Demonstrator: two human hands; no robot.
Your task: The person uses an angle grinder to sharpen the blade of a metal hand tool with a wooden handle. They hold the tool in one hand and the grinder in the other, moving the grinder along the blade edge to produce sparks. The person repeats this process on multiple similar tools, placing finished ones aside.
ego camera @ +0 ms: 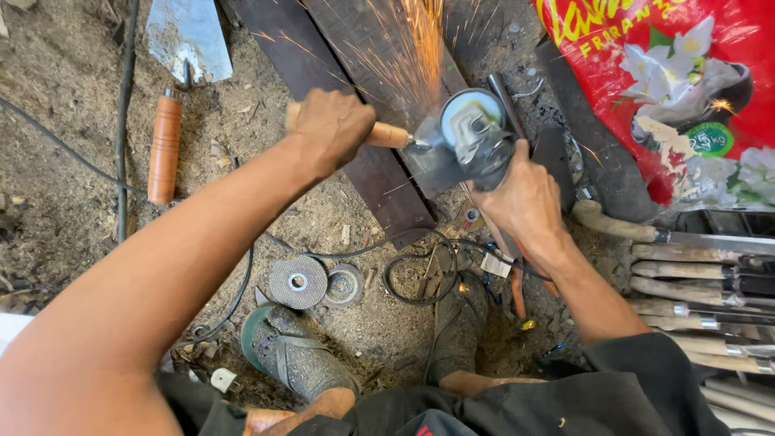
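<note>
Your left hand (pixel 335 129) grips the blade's wooden handle (pixel 386 135); your right hand (pixel 525 198) holds the grinder (pixel 472 137) against the blade (pixel 432 165). Sparks (pixel 408 56) fly, so grinding is underway, not finished.

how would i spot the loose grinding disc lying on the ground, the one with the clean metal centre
Start at the dark, dusty sandalled foot at the bottom of the view. Just above it, on the dirt, two round discs lie side by side. The one meant is the left grey abrasive disc, with a bright metal ring at its hole; its neighbour, the smaller worn disc, looks darker and dirtier.
</note>
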